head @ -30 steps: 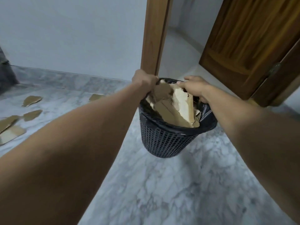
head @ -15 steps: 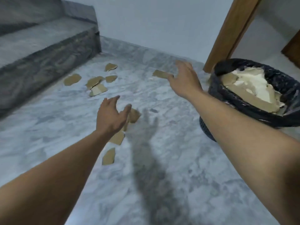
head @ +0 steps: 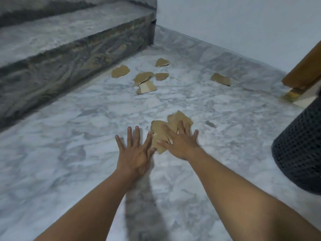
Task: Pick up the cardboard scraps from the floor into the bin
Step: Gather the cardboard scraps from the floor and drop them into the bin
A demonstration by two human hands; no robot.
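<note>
Head view looks down at a marble floor [head: 69,153]. Both hands are spread flat, fingers wide, gripping nothing yet. My right hand [head: 180,145] presses on the nearest cardboard scraps [head: 161,131] — probably to pin them so they can be gathered. My left hand [head: 135,153] sits just beside them, likely ready to scoop. More scraps [head: 144,79] lie farther off near the step [head: 69,49]; the bin [head: 298,150] stands well to the right.

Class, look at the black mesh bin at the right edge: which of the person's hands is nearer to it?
The right hand, spread over the nearest cardboard scraps, lies closer to the bin. The left hand is farther away, on the right hand's far side.
</note>
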